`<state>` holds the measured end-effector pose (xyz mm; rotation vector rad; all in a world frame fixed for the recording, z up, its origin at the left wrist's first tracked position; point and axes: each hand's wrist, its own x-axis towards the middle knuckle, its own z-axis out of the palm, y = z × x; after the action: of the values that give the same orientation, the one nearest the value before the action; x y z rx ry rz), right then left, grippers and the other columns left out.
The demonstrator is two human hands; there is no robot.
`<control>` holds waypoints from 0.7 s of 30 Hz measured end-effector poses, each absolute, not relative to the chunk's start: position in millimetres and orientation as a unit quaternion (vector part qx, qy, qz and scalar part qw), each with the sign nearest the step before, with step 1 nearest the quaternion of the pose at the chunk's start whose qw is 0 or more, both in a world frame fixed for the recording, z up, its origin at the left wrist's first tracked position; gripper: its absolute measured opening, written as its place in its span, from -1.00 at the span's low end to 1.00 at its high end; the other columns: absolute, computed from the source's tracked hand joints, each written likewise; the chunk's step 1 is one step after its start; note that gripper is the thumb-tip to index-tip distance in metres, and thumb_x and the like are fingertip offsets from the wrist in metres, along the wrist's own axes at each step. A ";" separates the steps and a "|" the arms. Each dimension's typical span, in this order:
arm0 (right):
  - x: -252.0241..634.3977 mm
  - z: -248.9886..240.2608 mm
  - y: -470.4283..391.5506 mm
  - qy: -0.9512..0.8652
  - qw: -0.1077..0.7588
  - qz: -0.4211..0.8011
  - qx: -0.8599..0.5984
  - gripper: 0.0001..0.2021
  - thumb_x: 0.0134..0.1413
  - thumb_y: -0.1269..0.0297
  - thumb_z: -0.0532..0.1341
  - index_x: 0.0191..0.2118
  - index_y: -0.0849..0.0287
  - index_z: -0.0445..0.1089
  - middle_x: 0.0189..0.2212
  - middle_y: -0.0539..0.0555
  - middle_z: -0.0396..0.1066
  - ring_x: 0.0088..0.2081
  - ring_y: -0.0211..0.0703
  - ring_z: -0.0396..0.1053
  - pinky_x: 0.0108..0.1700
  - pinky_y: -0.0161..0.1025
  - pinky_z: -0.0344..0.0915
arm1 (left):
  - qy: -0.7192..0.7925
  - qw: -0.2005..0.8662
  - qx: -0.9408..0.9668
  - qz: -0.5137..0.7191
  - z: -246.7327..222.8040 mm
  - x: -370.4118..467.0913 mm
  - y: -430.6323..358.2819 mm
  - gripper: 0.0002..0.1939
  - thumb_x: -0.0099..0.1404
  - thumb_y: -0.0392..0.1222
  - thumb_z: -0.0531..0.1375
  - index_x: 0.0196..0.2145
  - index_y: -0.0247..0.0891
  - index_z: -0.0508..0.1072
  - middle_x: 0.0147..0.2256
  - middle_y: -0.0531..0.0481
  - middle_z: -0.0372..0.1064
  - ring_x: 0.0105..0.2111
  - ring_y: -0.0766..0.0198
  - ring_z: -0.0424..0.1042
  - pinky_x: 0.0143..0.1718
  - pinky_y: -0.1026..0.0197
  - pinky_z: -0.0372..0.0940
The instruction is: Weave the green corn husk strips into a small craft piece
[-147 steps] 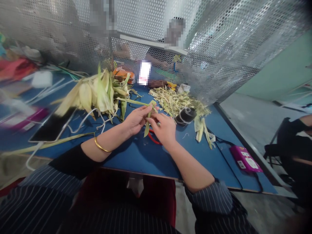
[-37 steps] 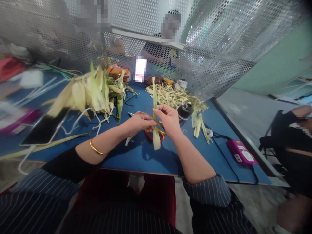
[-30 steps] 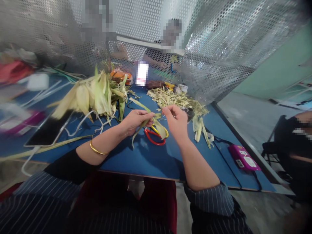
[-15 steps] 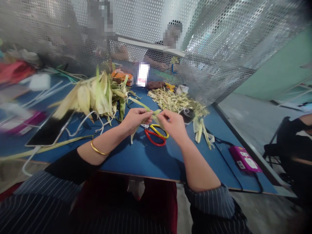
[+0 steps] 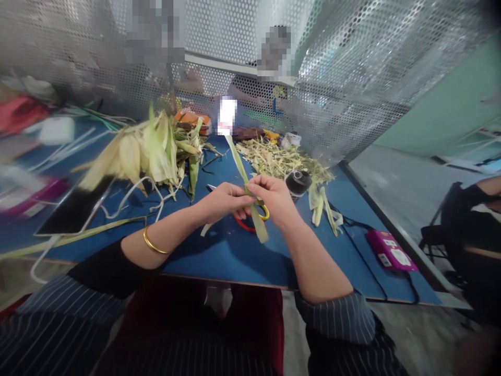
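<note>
Both hands meet over the blue table (image 5: 230,261), pinching pale green corn husk strips. My left hand (image 5: 226,201) is closed on the husk from the left, and a short pale end hangs below its fingers. Thumb and fingers of my right hand (image 5: 272,197) press on the same corn husk strip (image 5: 238,162), which runs from the far side down between the hands; a wide end dangles below. Under the hands lie scissors (image 5: 246,224) with red and yellow handles, partly covered. How the strips cross is hidden by the fingers.
Corn husks (image 5: 136,151) are heaped at left beside a dark tablet (image 5: 74,206) and a white cable. Husk scraps (image 5: 277,159) spread behind a black thread spool (image 5: 298,183). A purple packet (image 5: 390,250) lies right. A perforated screen (image 5: 230,31) stands behind, people beyond it.
The long husk strip has swung from pointing left to pointing away from me, and its wide end now hangs below the hands. My right hand has shifted slightly left.
</note>
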<state>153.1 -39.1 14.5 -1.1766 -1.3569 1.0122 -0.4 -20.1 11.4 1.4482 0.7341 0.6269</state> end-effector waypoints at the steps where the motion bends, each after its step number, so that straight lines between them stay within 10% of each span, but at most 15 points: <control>1: 152.0 13.5 -39.2 -0.563 0.520 0.419 -0.487 -0.85 -0.12 0.23 0.29 -0.49 0.19 0.37 -0.59 -0.07 0.30 -0.54 -0.33 0.17 -0.47 -0.32 0.12 | 0.318 0.644 0.638 0.276 10.6 -0.4 -19.8 -0.74 0.15 -0.11 0.25 -0.54 -0.40 0.49 -0.54 -0.08 0.45 -0.61 0.39 0.39 -0.50 0.30 0.34; 21: 174.8 16.7 -26.8 -0.686 0.441 0.261 -0.516 -0.87 0.01 0.24 0.24 -0.40 0.18 0.46 -0.49 0.00 0.42 -0.43 -0.24 0.31 -0.32 -0.26 0.24 | 0.348 0.716 0.499 0.342 16.5 -11.1 -1.2 -0.75 0.11 -0.11 0.32 -0.52 -0.37 0.45 -0.55 -0.02 0.39 -0.62 0.41 0.35 -0.56 0.32 0.28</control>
<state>174.8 -26.8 16.7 -1.2818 -1.7045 0.6486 -11.1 -1.2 16.5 1.1057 0.7716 0.7578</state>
